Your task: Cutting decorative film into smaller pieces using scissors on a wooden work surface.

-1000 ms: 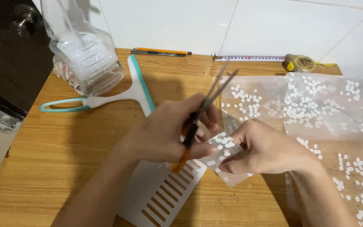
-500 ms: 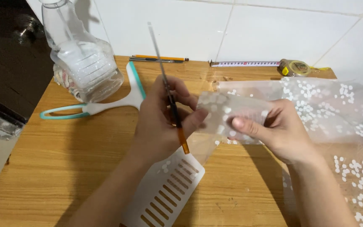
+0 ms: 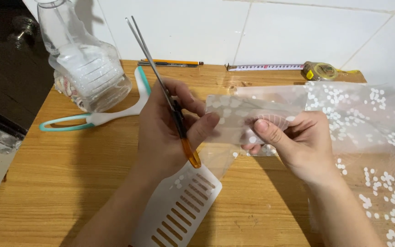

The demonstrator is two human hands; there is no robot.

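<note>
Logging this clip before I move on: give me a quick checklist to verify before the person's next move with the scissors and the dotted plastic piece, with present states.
1. Scissors gripped in left hand: ok.
2. Blades closed, pointing up and away: ok.
3. Dotted plastic piece pinched in right hand: ok.
4. Right hand's fingers clear of the blades: ok.
5. Plastic between the blades: not ok, it sits beside them.
6. Contents of the plastic piece: cannot tell.

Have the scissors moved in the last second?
Yes. The scissors in the left hand have swung from leaning right to pointing up and left. Their tips now reach the white wall tiles above the table's back edge.
</note>
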